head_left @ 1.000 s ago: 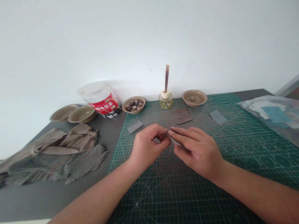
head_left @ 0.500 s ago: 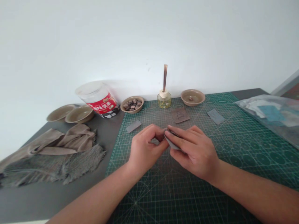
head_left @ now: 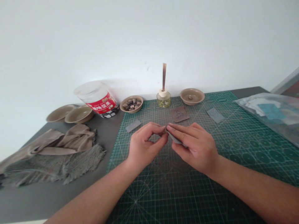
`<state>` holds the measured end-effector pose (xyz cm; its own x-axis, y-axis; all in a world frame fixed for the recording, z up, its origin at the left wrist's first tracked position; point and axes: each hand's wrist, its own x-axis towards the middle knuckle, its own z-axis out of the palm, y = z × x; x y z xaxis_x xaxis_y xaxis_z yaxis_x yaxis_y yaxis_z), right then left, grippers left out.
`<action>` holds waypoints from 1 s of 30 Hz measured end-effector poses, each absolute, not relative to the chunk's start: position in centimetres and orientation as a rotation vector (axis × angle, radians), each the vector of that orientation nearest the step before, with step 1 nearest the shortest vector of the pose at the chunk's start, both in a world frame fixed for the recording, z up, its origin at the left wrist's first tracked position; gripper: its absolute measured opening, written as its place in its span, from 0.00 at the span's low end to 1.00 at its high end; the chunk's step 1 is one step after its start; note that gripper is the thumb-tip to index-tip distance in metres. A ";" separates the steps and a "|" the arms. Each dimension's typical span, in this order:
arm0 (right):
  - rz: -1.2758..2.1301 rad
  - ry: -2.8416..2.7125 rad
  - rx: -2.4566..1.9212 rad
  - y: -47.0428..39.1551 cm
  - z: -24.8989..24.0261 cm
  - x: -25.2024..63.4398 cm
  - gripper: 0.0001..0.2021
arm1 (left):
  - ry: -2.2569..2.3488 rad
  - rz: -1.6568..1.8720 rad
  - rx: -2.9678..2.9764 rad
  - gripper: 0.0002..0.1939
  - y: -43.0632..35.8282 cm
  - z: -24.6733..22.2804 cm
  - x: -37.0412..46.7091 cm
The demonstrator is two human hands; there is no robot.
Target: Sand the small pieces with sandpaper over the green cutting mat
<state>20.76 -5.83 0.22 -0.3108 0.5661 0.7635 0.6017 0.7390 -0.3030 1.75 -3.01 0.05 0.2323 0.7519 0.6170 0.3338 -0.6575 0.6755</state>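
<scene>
Over the middle of the green cutting mat, my two hands meet at the fingertips. My left hand pinches a small dark piece, mostly covered by the fingers, so its kind does not show. A folded strip of grey sandpaper is gripped between the fingers and thumb of my right hand, its upper end pressed against the small piece. Two more grey sandpaper pieces lie flat on the mat, a left sheet and a right sheet. Between them is a brown square with dark markings.
A bowl of small brown chunks, a reed diffuser and another bowl line the wall. Leftward are a red-labelled tub, two bowls and crumpled cloths. A clear plastic bag lies right.
My right hand and the sandpaper have shifted slightly to the right and up against the small piece. The left hand keeps its pinch, with its fingers barely moved.
</scene>
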 end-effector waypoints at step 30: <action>0.904 -1.567 -1.129 -6.0 0.7 20.6 0.13 | 0.963 1.438 1.894 0.08 -3.8 0.0 2.5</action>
<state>20.63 -6.00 0.72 -0.1033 0.9550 0.2781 0.2375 0.2952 -0.9254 2.50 -3.80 0.04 0.1633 0.8147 0.5565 0.2041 -0.5797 0.7888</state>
